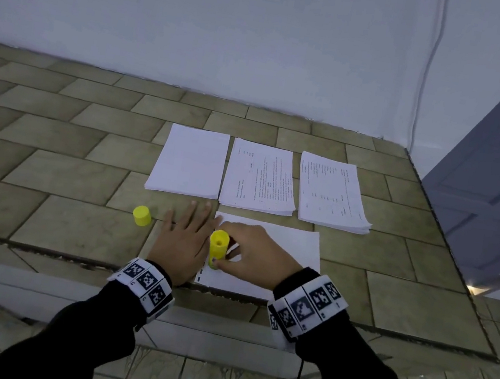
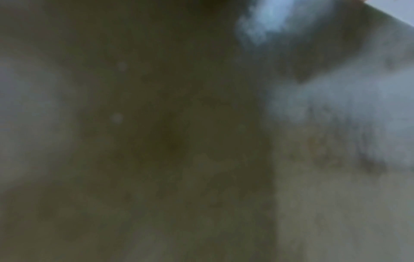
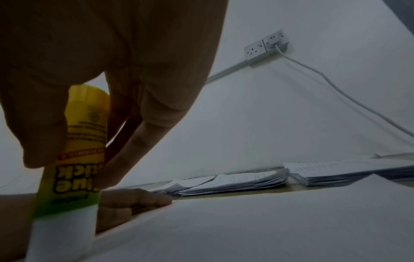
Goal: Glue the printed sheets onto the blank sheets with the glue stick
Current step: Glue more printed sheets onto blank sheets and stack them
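Fingers of the right hand (image 1: 252,252) pinch an uncapped glue stick (image 1: 217,247), seemingly tip-down on a sheet (image 1: 292,245); the left hand (image 1: 183,238) presses flat, fingers spread.

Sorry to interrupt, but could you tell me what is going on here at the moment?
A person is gluing paper. The right hand holds an uncapped glue stick tip-down on a single sheet, while the left hand lies flat at its edge. The yellow cap stands aside; three paper stacks wait behind.
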Tool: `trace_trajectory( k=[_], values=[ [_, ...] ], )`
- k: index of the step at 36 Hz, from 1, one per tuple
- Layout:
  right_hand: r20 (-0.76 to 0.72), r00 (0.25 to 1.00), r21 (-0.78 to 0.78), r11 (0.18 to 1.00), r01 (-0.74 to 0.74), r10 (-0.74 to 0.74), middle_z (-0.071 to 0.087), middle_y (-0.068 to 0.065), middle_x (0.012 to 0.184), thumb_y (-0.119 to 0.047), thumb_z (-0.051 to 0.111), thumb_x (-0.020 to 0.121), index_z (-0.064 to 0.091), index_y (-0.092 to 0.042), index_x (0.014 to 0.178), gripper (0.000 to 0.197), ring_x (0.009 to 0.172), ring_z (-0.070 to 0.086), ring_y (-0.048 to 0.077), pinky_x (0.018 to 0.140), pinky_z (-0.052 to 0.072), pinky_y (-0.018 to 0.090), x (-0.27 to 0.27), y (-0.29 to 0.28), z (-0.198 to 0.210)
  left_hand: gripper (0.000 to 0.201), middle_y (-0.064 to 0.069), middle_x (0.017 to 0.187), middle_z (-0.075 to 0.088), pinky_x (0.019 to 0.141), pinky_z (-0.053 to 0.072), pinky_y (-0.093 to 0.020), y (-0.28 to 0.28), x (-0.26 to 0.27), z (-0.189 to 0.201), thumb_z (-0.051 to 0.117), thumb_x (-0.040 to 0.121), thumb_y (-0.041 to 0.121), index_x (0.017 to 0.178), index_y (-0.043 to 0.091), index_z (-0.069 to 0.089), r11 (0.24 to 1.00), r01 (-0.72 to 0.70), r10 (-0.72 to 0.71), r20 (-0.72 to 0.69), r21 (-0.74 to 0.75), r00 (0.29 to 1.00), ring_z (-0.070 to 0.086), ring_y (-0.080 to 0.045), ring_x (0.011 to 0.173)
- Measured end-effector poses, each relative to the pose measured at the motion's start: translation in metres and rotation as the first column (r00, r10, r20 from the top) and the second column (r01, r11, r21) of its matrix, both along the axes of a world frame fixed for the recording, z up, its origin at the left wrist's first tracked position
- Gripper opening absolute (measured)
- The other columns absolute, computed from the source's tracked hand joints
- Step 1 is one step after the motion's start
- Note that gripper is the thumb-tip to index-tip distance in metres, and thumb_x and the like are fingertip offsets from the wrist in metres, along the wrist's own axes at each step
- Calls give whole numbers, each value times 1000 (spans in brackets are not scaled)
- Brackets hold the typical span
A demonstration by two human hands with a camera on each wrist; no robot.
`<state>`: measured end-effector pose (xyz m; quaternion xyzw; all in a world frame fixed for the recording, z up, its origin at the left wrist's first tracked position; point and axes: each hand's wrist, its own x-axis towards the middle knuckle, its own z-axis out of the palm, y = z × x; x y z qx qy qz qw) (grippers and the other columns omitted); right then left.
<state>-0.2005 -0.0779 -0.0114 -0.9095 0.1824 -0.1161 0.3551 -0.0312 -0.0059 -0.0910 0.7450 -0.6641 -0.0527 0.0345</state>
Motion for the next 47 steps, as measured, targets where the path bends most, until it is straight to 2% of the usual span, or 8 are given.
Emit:
trace_trajectory(
  k=[3,8,14,19,24,31,37,47],
  values=[
    [-33,998,-10,999,46,-47,66,8,96,-12,75,80,63,-5,101,25,86,62,20,78,53,39,9,-14,5,62,-9,157,33,104,29,-68,1,-1,1,16,95,37,145,14,46,1000,-15,15,-6,-11,1000,33,-37,142],
    [-87,983,-8,987,163,-163,68,10,95,-9,73,79,60,-8,95,20,88,65,25,82,54,43,23,-44,8,52,-10,148,46,94,41,-67,0,-2,0,26,97,32,139,14,52,999,-29,29,7,-34,1000,47,-37,133],
    [-133,959,-61,968,243,-249,66,15,97,-10,70,81,54,-10,93,20,90,63,30,80,52,41,36,-61,11,56,-7,154,39,103,34,-67,1,-1,0,20,98,35,145,20,45,999,-31,31,4,-31,1000,39,-35,140],
    [-104,951,50,954,297,-291,68,12,93,-8,72,78,58,-6,90,19,89,65,28,81,54,45,22,-60,6,82,6,164,-5,119,1,-55,-1,-2,3,-8,82,59,156,31,12,997,-64,65,-12,39,998,-5,-21,151],
    [-56,954,91,950,299,-295,68,6,88,-13,76,76,62,-7,86,19,84,64,20,79,53,42,-18,-44,5,106,8,163,-12,118,-7,-54,-1,-5,6,-9,66,90,155,34,5,995,-84,85,-24,53,996,-14,-18,150],
    [-1,977,159,965,211,-213,70,-1,95,-19,81,75,67,-17,89,21,85,67,14,80,57,39,-63,-29,2,121,7,163,-12,119,-4,-56,-3,-3,6,-6,55,99,156,33,3,995,-84,85,-7,53,996,-12,-21,150],
    [-20,988,177,972,154,-153,69,-3,97,-13,79,77,67,-13,99,25,85,65,12,78,58,28,-70,-19,0,121,5,164,-6,119,-3,-57,-2,-4,2,-6,56,99,156,33,7,997,-75,75,-18,35,997,-10,-21,151],
    [-49,965,105,960,260,-256,71,5,97,-12,77,76,65,-12,91,19,88,68,16,81,57,40,-52,-53,0,119,5,164,-4,119,-4,-57,-2,-3,1,-2,58,99,156,32,10,997,-73,74,-22,15,997,-8,-21,151]
  ],
)
